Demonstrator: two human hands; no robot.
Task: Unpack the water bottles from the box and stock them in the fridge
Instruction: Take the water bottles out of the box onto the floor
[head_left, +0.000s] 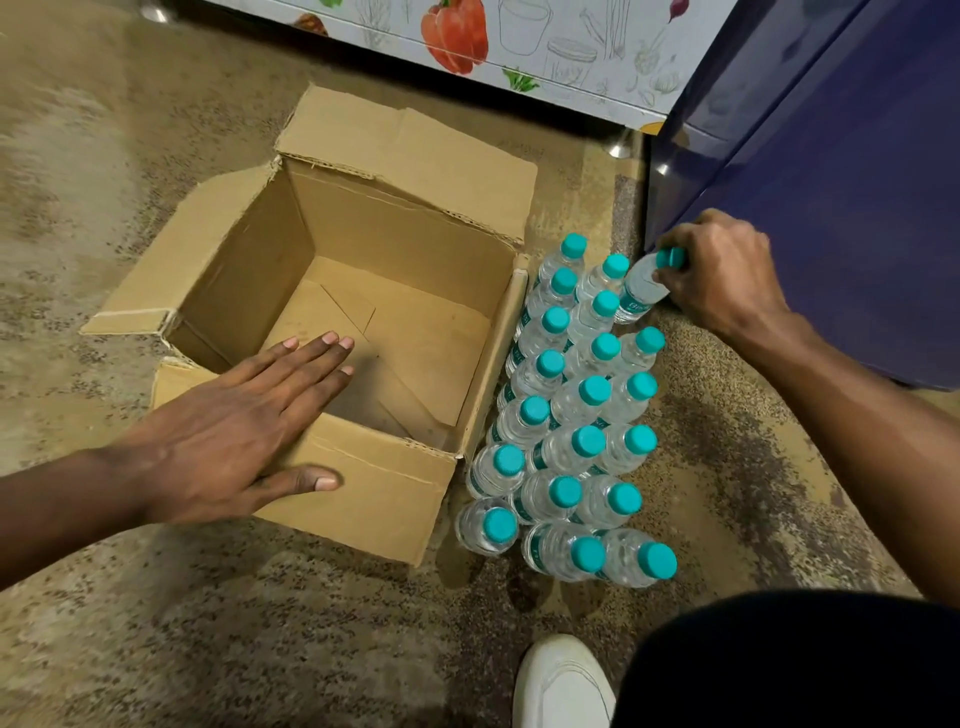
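An open cardboard box (395, 488) stands on the floor with nothing inside it. My left hand (244, 436) lies flat, fingers straight, over its near flap and rim. Right of the box, several clear water bottles with teal caps (571, 415) stand packed in rows on the floor. My right hand (722, 270) grips the neck and cap of one tilted water bottle (641, 288) at the far end of the rows, beside the dark blue fridge (831, 182).
A cloth printed with vegetables (519, 47) hangs at the top, over metal legs. The speckled stone floor (260, 623) spreads all around. My white shoe (563, 686) and dark trouser leg sit at the bottom right.
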